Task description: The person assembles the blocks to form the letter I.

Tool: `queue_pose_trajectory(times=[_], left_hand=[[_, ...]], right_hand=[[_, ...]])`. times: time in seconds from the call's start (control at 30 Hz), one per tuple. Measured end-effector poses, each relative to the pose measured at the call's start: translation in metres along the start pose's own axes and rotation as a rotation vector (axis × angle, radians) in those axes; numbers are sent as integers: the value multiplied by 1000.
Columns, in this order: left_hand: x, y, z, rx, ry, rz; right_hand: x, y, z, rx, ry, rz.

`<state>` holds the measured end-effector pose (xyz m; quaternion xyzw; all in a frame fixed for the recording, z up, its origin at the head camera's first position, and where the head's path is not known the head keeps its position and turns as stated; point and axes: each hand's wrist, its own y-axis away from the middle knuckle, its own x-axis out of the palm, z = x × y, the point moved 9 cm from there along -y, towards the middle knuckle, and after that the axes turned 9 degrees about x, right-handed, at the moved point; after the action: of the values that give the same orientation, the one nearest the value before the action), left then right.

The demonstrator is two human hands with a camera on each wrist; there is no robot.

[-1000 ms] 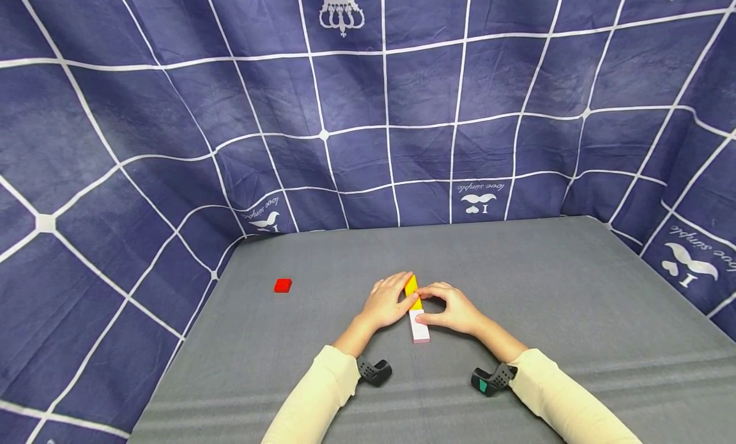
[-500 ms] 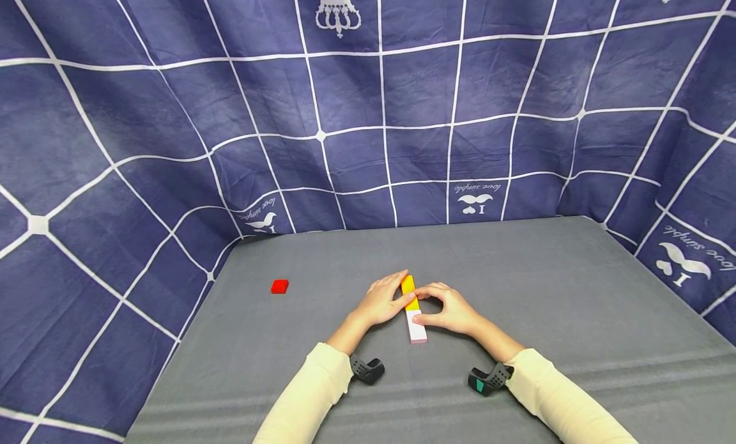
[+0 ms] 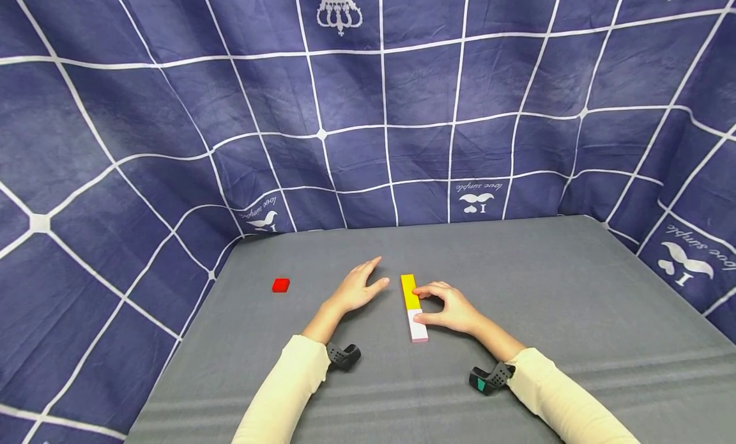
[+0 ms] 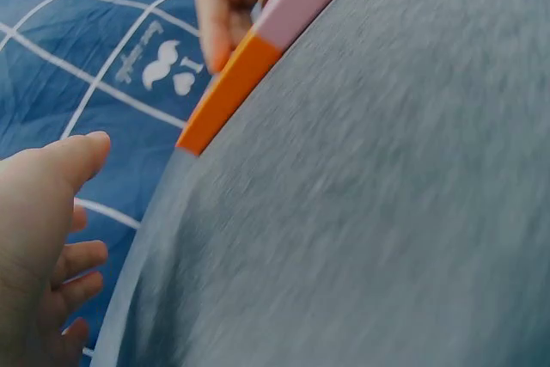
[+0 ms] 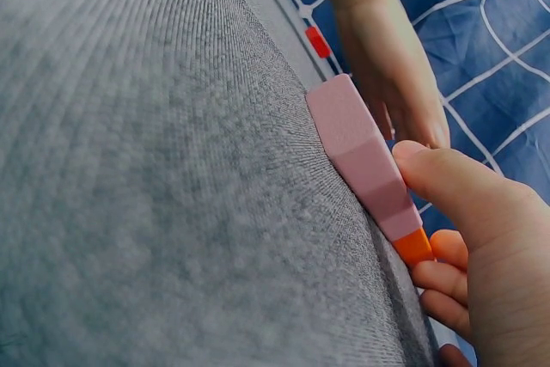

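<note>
A yellow block (image 3: 410,292) and a pale pink block (image 3: 418,327) lie end to end in one line on the grey cloth. My right hand (image 3: 451,308) rests at their right side. Its thumb touches the pink block and its bent fingertips touch the yellow block; neither block is enclosed by the hand. In the right wrist view, the thumb (image 5: 434,169) lies against the pink block's upper edge. My left hand (image 3: 355,289) is apart from the blocks on their left, fingers spread and holding nothing.
A small red block (image 3: 280,285) lies at the far left of the grey cloth-covered table (image 3: 517,271). A blue curtain (image 3: 356,163) with white lines hangs behind the table and along its sides. Both forearms wear dark wrist mounts.
My left hand has let go of the yellow block's left side and moved left, its fingers spreading. The right hand and both lined-up blocks have stayed in place.
</note>
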<state>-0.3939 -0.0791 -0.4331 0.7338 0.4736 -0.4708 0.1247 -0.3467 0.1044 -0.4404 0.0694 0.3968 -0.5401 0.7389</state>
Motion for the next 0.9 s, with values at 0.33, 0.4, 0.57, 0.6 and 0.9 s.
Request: queue_pose_trajectory(times=[0.33,0.4,0.57,0.6,0.9], left_hand=[[-34,18,27,-39,-5,-82],[-41,23,33,-57,-11,-94],[-57,36,50,-109,-24,-119],[-61,39,54,-123,-25,-120],[-94,69,84,-199,-85,-177]], right_hand=[[0,0,2,-13,-11,4],[1,1,3,-12,-15,5],[1,2,3,-7,-20,0],[0,1,3,-6,-18,0],[0,1,2,-7,-17,-4]])
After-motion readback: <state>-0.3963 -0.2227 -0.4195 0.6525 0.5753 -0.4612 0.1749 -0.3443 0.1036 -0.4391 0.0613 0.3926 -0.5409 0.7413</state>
